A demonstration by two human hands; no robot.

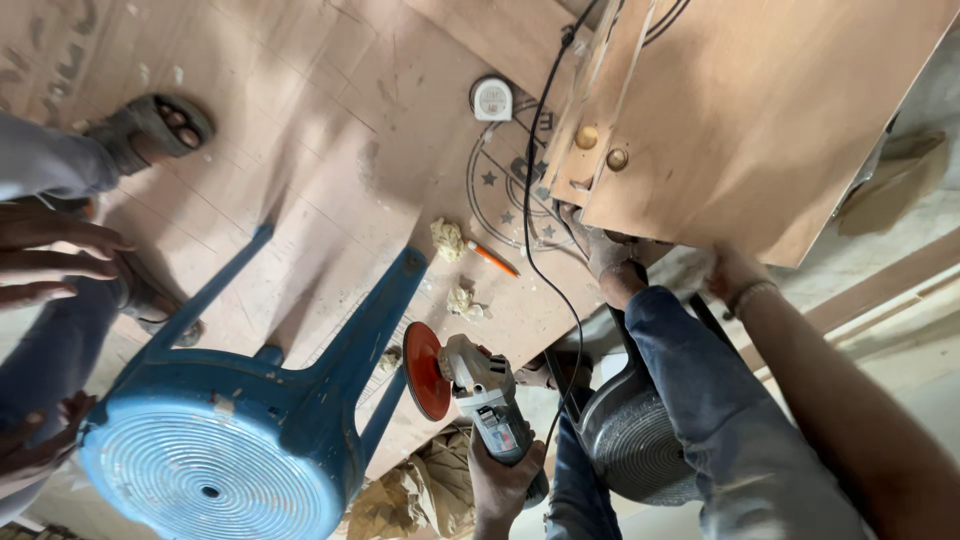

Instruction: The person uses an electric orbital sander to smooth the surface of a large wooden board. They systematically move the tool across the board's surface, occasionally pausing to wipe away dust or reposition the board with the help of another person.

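My left hand (500, 478) comes up from the bottom edge and grips the grey body of an angle grinder (487, 392). The grinder's orange-red disc (424, 370) faces a leg of a blue plastic stool (230, 440) lying on its side. Its black cord (533, 200) runs up across the floor. My right arm reaches from the lower right. My right hand (735, 275) holds the lower edge of a large plywood board (760, 110), with the fingers partly hidden behind it. My leg in blue jeans (700, 410) lies between the two hands.
Another person's hands (45, 255) and sandalled foot (150, 128) are at the left. On the plywood floor lie a white tape measure (492, 100), an orange pencil (492, 258) and pale crumpled wads (447, 238). A grey stool (630, 440) and crumpled brown paper (420, 490) sit near the bottom.
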